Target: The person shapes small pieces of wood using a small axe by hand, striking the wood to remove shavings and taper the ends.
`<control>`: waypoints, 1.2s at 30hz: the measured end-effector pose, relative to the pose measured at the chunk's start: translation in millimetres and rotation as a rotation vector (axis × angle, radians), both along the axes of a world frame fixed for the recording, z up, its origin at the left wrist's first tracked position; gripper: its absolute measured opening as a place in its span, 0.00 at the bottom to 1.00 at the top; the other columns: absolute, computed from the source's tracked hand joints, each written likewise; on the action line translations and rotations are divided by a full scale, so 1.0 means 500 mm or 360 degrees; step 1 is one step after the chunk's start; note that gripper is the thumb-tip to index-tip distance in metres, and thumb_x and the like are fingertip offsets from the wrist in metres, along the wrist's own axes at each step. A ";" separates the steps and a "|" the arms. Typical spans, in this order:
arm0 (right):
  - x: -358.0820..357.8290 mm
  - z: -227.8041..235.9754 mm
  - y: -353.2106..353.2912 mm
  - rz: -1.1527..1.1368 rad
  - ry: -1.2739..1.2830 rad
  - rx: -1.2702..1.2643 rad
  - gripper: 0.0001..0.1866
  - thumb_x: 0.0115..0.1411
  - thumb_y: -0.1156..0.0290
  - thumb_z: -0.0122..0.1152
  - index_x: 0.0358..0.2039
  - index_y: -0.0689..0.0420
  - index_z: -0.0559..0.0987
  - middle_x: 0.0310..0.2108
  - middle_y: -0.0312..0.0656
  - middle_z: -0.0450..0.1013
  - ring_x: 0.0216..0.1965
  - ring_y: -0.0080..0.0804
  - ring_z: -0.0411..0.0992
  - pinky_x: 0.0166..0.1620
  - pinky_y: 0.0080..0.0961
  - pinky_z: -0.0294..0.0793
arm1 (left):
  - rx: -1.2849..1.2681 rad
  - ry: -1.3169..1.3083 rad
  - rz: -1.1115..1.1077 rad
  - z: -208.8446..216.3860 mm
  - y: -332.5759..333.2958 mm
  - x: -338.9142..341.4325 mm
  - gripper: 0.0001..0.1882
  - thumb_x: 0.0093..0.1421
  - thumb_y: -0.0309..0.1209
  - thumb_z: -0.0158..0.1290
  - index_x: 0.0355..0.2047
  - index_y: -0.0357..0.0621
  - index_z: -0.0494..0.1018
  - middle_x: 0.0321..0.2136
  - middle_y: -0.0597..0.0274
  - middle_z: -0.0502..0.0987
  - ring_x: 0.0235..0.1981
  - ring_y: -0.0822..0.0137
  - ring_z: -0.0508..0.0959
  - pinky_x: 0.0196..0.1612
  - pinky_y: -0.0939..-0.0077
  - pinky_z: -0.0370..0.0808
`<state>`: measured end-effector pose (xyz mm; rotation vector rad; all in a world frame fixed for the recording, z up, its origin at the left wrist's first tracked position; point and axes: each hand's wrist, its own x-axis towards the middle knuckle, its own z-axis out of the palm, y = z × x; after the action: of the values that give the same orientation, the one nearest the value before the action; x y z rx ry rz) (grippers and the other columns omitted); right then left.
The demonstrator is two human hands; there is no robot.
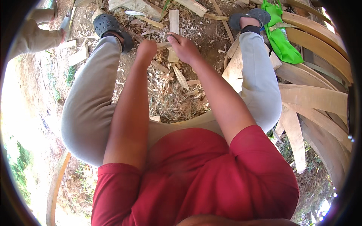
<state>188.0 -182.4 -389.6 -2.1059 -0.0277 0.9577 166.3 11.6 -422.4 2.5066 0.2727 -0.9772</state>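
**Holding a wood strip over the chips**

Closest to me I see my red shirt [196, 177] and my grey trousers [88, 109]. I sit with my knees wide apart. My two bare arms reach out between them.

My left hand [146, 48] is curled into a fist. It grips something thin, but I cannot tell what. My right hand [183, 47] pinches the pale wood strip [173, 26], which stands up just past my fingers, between my dark shoes [107, 24].

Under my hands lies a heap of wood chips [177, 98] on the dirt.

I think I am shaving the strip. Next I must hold it tight and keep my fingers out of the way.

Off to my right lie bent wood planks [316, 98] and a green cloth [281, 41].
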 end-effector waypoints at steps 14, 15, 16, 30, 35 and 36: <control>-0.018 -0.031 -0.021 -0.0063 -0.0011 -0.0144 0.31 0.75 0.39 0.43 0.68 0.44 0.75 0.51 0.50 0.82 0.47 0.42 0.82 0.54 0.37 0.81 | 0.0036 -0.0233 -0.0095 -0.066 0.027 -0.022 0.18 0.72 0.34 0.41 0.34 0.37 0.78 0.28 0.47 0.80 0.30 0.51 0.84 0.41 0.52 0.80; -0.023 -0.013 -0.019 -0.0056 -0.0056 -0.0067 0.32 0.75 0.39 0.43 0.68 0.45 0.74 0.52 0.49 0.82 0.47 0.41 0.82 0.53 0.37 0.81 | -0.0071 -0.0099 0.0183 -0.047 0.020 -0.020 0.18 0.72 0.35 0.41 0.34 0.37 0.78 0.28 0.46 0.80 0.29 0.51 0.84 0.41 0.52 0.80; -0.019 0.007 -0.018 -0.0049 -0.0100 0.0011 0.32 0.75 0.39 0.43 0.68 0.45 0.74 0.53 0.48 0.81 0.46 0.40 0.82 0.53 0.37 0.81 | -0.0173 0.0037 0.0461 -0.030 0.006 -0.015 0.18 0.72 0.35 0.41 0.34 0.37 0.78 0.28 0.46 0.80 0.29 0.51 0.84 0.41 0.52 0.80; -0.043 -0.035 -0.013 -0.0159 -0.0078 0.0004 0.36 0.73 0.38 0.46 0.69 0.51 0.72 0.65 0.52 0.72 0.66 0.53 0.71 0.69 0.43 0.68 | -0.0295 0.0010 0.0544 -0.099 0.020 -0.072 0.19 0.71 0.38 0.43 0.37 0.35 0.77 0.30 0.51 0.79 0.21 0.61 0.74 0.26 0.59 0.70; -0.040 -0.050 -0.032 -0.0041 -0.0036 -0.0080 0.35 0.75 0.39 0.42 0.71 0.50 0.70 0.65 0.50 0.73 0.66 0.48 0.72 0.68 0.44 0.69 | -0.0145 -0.0098 0.0210 -0.064 0.001 -0.014 0.15 0.67 0.35 0.48 0.39 0.35 0.79 0.35 0.44 0.82 0.30 0.50 0.83 0.35 0.51 0.78; -0.032 -0.063 -0.032 0.0011 -0.0039 -0.0157 0.34 0.75 0.40 0.41 0.71 0.49 0.70 0.65 0.50 0.73 0.65 0.47 0.72 0.67 0.44 0.70 | -0.0010 -0.0252 -0.0139 -0.090 0.020 -0.015 0.16 0.67 0.36 0.48 0.39 0.35 0.79 0.34 0.45 0.82 0.29 0.50 0.83 0.35 0.52 0.78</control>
<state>171.9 -198.4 -421.0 -2.2093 0.0001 0.9546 158.7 21.6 -467.5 2.5912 0.1118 -0.8050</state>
